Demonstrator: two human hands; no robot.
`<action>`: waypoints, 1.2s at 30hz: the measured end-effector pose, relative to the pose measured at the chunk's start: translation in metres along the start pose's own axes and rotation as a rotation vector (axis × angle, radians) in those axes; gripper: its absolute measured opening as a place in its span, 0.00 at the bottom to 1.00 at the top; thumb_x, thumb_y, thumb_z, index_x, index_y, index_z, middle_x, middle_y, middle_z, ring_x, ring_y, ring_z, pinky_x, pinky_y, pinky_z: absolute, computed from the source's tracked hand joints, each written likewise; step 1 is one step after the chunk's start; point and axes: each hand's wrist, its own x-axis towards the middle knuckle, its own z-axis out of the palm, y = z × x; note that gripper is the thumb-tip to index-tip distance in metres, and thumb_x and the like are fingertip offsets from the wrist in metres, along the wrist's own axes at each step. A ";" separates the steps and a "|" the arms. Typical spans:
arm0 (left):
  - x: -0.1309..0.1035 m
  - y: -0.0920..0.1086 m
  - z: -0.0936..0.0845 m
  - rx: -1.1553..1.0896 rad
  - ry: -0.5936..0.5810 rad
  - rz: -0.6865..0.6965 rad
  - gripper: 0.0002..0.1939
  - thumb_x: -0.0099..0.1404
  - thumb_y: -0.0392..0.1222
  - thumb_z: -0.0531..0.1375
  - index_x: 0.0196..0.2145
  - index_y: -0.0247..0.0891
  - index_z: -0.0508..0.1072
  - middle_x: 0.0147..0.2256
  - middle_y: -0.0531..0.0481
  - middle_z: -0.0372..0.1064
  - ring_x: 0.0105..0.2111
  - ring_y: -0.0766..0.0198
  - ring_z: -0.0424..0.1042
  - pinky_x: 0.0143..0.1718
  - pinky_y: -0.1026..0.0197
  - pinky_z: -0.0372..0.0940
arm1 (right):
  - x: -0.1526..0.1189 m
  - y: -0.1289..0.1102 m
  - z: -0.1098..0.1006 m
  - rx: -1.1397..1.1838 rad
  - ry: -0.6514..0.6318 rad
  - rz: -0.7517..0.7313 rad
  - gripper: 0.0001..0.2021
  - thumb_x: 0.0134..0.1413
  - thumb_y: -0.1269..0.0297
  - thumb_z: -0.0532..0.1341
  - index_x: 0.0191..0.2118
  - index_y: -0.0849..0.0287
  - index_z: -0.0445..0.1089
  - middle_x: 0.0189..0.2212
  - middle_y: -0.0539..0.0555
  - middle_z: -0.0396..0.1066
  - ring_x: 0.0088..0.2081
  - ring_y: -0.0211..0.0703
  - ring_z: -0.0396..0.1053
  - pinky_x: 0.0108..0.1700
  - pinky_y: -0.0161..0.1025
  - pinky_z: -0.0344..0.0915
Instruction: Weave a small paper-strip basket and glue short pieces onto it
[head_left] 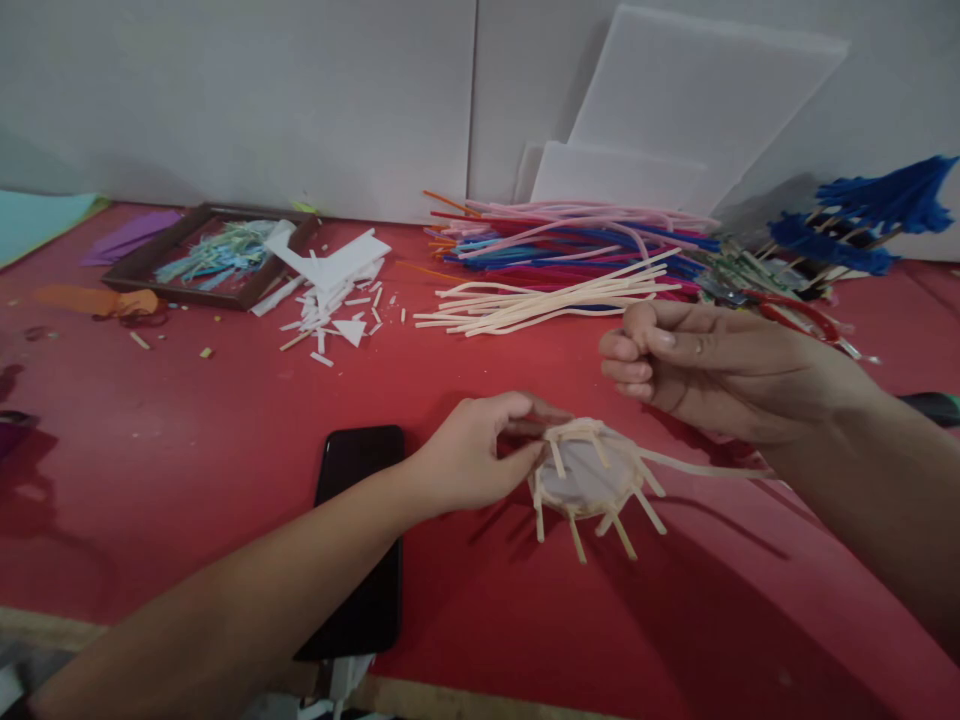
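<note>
My left hand point(487, 450) is closed on the left edge of a small round piece point(589, 470). This has a pale grey disc in the middle and short cream sticks poking out around its rim. From its right side a thin pale strip point(697, 467) runs toward my right forearm, where its end is hidden. My right hand point(690, 360) is raised above and to the right of the piece, its fingers curled and thumb pressed to the forefinger. Whether anything sits in that pinch cannot be made out.
Cream pipe cleaners point(547, 300) lie before a coloured bundle point(570, 230). White scraps point(330, 285) and a brown tray point(225, 290) of shreds are at back left. A black phone point(360, 570) lies under my left forearm. Red-handled pliers point(799, 312) rest behind my right hand.
</note>
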 end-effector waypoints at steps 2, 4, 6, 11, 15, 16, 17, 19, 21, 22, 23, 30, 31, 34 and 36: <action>-0.001 0.000 0.000 -0.013 -0.009 -0.006 0.09 0.64 0.34 0.61 0.43 0.33 0.75 0.48 0.34 0.79 0.49 0.54 0.80 0.49 0.56 0.75 | -0.003 0.001 0.004 0.012 -0.017 -0.011 0.16 0.37 0.59 0.79 0.23 0.56 0.71 0.24 0.46 0.61 0.25 0.32 0.57 0.27 0.32 0.60; -0.002 0.002 0.000 -0.011 -0.017 -0.015 0.10 0.64 0.33 0.61 0.44 0.33 0.75 0.48 0.35 0.80 0.49 0.55 0.80 0.48 0.57 0.75 | -0.005 0.002 0.008 0.023 -0.037 -0.023 0.16 0.39 0.60 0.78 0.24 0.56 0.70 0.23 0.46 0.59 0.24 0.32 0.55 0.25 0.32 0.57; -0.002 0.003 0.000 -0.005 -0.021 -0.026 0.10 0.64 0.33 0.62 0.44 0.33 0.75 0.50 0.35 0.79 0.49 0.55 0.80 0.47 0.57 0.75 | -0.007 0.004 0.012 0.034 -0.045 -0.038 0.17 0.39 0.59 0.78 0.24 0.57 0.69 0.22 0.45 0.58 0.24 0.32 0.53 0.25 0.32 0.55; -0.001 0.002 0.000 0.018 -0.055 -0.021 0.10 0.64 0.33 0.60 0.44 0.33 0.75 0.49 0.36 0.80 0.48 0.56 0.81 0.48 0.59 0.75 | -0.012 0.007 0.016 0.069 -0.037 -0.040 0.17 0.39 0.62 0.78 0.29 0.55 0.69 0.21 0.44 0.61 0.23 0.31 0.53 0.25 0.31 0.51; -0.001 0.000 0.000 0.009 -0.063 0.010 0.10 0.63 0.32 0.60 0.43 0.34 0.74 0.48 0.37 0.80 0.48 0.57 0.81 0.50 0.59 0.75 | -0.012 0.007 0.015 0.136 -0.004 -0.021 0.20 0.37 0.63 0.78 0.34 0.53 0.69 0.19 0.43 0.61 0.22 0.31 0.52 0.25 0.31 0.50; -0.001 0.000 0.000 0.014 -0.062 0.011 0.10 0.63 0.32 0.60 0.43 0.33 0.74 0.48 0.37 0.80 0.49 0.57 0.81 0.49 0.59 0.75 | -0.012 0.006 0.016 0.142 0.004 -0.025 0.19 0.37 0.63 0.78 0.34 0.54 0.70 0.19 0.43 0.60 0.22 0.31 0.51 0.25 0.31 0.49; -0.001 0.000 0.000 0.019 -0.062 0.010 0.10 0.63 0.32 0.59 0.43 0.33 0.74 0.48 0.36 0.80 0.49 0.56 0.80 0.49 0.59 0.75 | -0.011 0.006 0.016 0.143 0.009 -0.026 0.18 0.37 0.63 0.78 0.33 0.54 0.70 0.19 0.42 0.58 0.22 0.31 0.50 0.24 0.32 0.49; -0.002 0.001 0.000 0.029 -0.065 0.005 0.10 0.64 0.32 0.59 0.44 0.33 0.75 0.48 0.35 0.80 0.49 0.56 0.80 0.48 0.58 0.75 | -0.011 0.004 0.017 0.142 0.015 -0.027 0.17 0.38 0.62 0.77 0.32 0.55 0.71 0.18 0.42 0.55 0.21 0.31 0.48 0.24 0.32 0.47; -0.002 0.001 0.000 0.030 -0.069 0.000 0.10 0.64 0.32 0.59 0.44 0.33 0.75 0.48 0.35 0.80 0.49 0.56 0.81 0.47 0.58 0.75 | -0.010 0.002 0.017 0.140 0.022 -0.025 0.15 0.39 0.62 0.77 0.30 0.55 0.71 0.19 0.42 0.52 0.22 0.32 0.46 0.23 0.33 0.46; -0.002 0.001 0.000 0.025 -0.071 0.000 0.10 0.65 0.33 0.60 0.44 0.33 0.75 0.49 0.35 0.80 0.49 0.56 0.81 0.47 0.58 0.75 | -0.010 0.001 0.016 0.139 0.025 -0.020 0.15 0.40 0.61 0.77 0.29 0.56 0.71 0.19 0.43 0.52 0.22 0.32 0.46 0.23 0.34 0.45; -0.002 0.001 0.000 0.020 -0.072 0.002 0.09 0.65 0.34 0.60 0.44 0.33 0.75 0.49 0.35 0.80 0.49 0.56 0.81 0.47 0.58 0.75 | -0.010 0.000 0.016 0.137 0.027 -0.017 0.14 0.41 0.60 0.76 0.28 0.56 0.71 0.19 0.43 0.52 0.22 0.32 0.46 0.23 0.34 0.45; -0.001 0.003 0.001 0.022 -0.076 -0.001 0.09 0.65 0.33 0.60 0.42 0.34 0.76 0.47 0.38 0.81 0.48 0.58 0.81 0.49 0.59 0.75 | -0.007 0.002 0.011 0.012 0.027 -0.025 0.29 0.36 0.51 0.78 0.20 0.56 0.56 0.20 0.43 0.46 0.22 0.32 0.40 0.21 0.35 0.40; -0.001 0.003 0.001 0.030 -0.076 -0.006 0.09 0.65 0.34 0.60 0.43 0.34 0.76 0.46 0.38 0.81 0.48 0.58 0.81 0.49 0.59 0.75 | -0.006 0.003 0.010 0.007 0.028 -0.025 0.30 0.36 0.51 0.78 0.20 0.56 0.54 0.19 0.43 0.47 0.22 0.32 0.41 0.21 0.34 0.40; -0.002 0.003 0.000 0.060 -0.073 -0.020 0.10 0.66 0.36 0.59 0.44 0.33 0.76 0.46 0.37 0.81 0.48 0.57 0.81 0.47 0.59 0.75 | -0.004 0.006 0.007 -0.006 0.051 -0.022 0.30 0.35 0.50 0.78 0.20 0.57 0.55 0.19 0.43 0.51 0.21 0.31 0.43 0.21 0.33 0.41; -0.002 0.003 -0.001 0.063 -0.067 -0.011 0.10 0.66 0.36 0.60 0.44 0.33 0.76 0.47 0.36 0.81 0.47 0.57 0.81 0.47 0.58 0.75 | -0.004 0.007 0.005 -0.012 0.072 -0.025 0.29 0.33 0.50 0.79 0.21 0.57 0.57 0.19 0.43 0.53 0.21 0.30 0.46 0.20 0.32 0.41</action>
